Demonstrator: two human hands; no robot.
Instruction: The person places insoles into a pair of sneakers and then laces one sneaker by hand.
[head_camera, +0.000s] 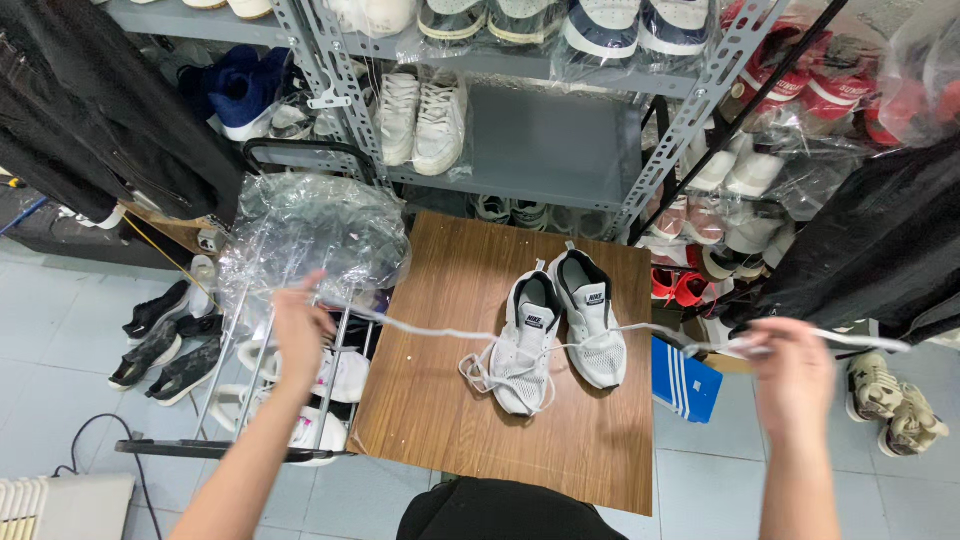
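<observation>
I see my left hand (298, 330) and right hand (790, 365) each pinching the white lace (430, 328), stretched over the sneakers (560, 325) on the desk (440, 400).

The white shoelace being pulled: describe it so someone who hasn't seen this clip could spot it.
Start at the brown wooden table before the grey shelving. A pair of white sneakers lies on it. The shoelace runs taut from the left hand through the sneakers to the right hand, the only lace stretched in mid-air.
</observation>
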